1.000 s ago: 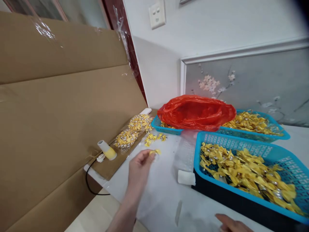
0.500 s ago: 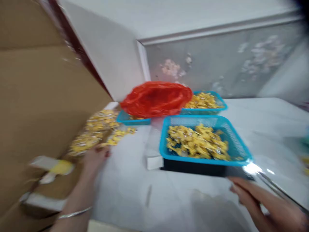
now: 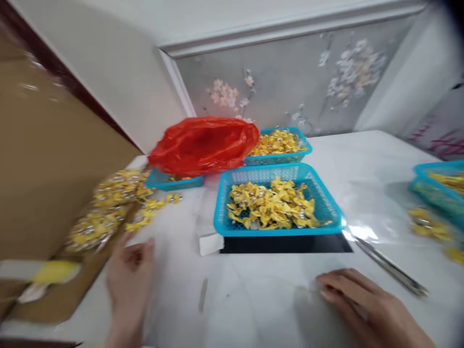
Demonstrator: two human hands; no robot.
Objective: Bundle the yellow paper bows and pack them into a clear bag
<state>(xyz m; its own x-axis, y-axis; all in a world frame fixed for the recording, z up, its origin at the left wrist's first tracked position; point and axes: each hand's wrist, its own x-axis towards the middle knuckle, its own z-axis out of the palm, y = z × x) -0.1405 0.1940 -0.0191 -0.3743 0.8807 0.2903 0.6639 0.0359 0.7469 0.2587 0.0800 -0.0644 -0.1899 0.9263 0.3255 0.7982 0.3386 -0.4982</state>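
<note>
head view: left hand [image 3: 128, 275], blurred, fingers loosely spread, hovers at 7 o'clock near yellow bows [image 3: 108, 212]; right hand [image 3: 366, 309] lies flat, empty, at 5 o'clock on the white table [image 3: 362, 159].

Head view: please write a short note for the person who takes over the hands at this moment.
Left hand: blurred, fingers open, holds nothing visible, over the white table just below the loose yellow bows.
Right hand: flat on the table, on what looks like a clear plastic sheet, holds nothing; metal tweezers lie beside it, apart.
Things: near blue basket full of yellow bows; far blue basket also filled, with the red plastic bag over its left part.
Done: bagged bows lie on the cardboard at the left.
Left: both baskets are still full.
</note>
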